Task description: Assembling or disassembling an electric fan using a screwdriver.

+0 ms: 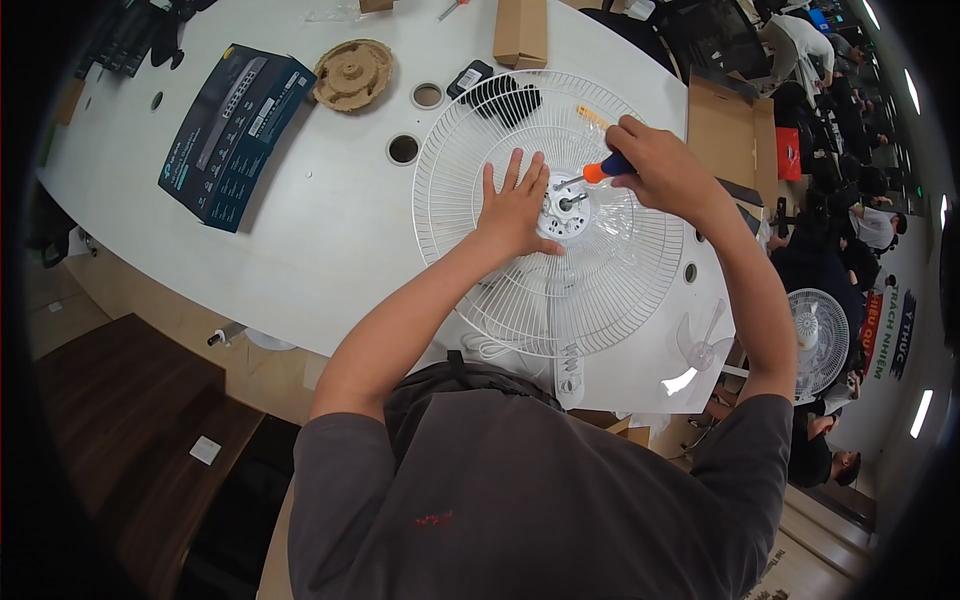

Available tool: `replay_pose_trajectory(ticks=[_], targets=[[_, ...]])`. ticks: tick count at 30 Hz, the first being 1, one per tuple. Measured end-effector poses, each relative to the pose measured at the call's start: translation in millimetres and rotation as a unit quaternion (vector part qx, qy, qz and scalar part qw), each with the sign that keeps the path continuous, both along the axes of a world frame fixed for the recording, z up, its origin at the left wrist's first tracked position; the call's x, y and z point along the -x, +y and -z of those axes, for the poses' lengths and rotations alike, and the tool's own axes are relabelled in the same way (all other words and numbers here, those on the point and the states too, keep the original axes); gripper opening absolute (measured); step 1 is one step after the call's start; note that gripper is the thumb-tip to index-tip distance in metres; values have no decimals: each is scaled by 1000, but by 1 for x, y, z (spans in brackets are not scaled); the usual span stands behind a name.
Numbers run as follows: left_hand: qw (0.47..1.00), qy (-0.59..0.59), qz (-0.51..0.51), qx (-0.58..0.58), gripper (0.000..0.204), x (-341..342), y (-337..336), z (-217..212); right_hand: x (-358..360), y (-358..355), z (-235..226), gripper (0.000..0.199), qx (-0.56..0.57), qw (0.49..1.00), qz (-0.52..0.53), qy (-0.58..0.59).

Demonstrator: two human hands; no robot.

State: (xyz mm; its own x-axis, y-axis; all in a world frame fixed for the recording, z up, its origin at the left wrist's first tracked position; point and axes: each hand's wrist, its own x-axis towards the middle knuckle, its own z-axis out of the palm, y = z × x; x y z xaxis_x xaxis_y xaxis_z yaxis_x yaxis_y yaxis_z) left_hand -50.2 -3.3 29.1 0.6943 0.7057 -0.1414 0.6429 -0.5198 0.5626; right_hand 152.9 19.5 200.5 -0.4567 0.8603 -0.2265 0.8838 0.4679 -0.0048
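A round white wire fan grille [470, 290] lies over the fan on the white table. My left hand [515, 210] rests flat on it with fingers spread, just left of the white motor hub [568, 222]. In my right hand [655, 170] is a screwdriver [597, 172] with an orange and blue handle. Its shaft points left and down to the hub's upper edge; whether the tip sits in a screw is too small to tell. A metal shaft stands at the hub's middle. Below the grille, the fan's white stand with its control buttons [569, 380] reaches toward me.
A clear fan blade [700, 350] lies at the table's right edge. To the left are a dark printed box [235, 135] and a moulded brown pulp piece [353, 75]. Cable holes [403, 149] pierce the table [330, 250]. Cardboard boxes [521, 35] stand farther back; people sit at the far right.
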Motion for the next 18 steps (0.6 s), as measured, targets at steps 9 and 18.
replay_pose_trajectory(ticks=[9, 18], targets=[[1000, -13, -3, -1, 135, 2, -1, 1, 3, -2, 1, 52, -111, 991, -11, 79], [1000, -16, -10, -2, 135, 2, -1, 2, 17, -6, -3, 52, -10, 988, 151, -13]])
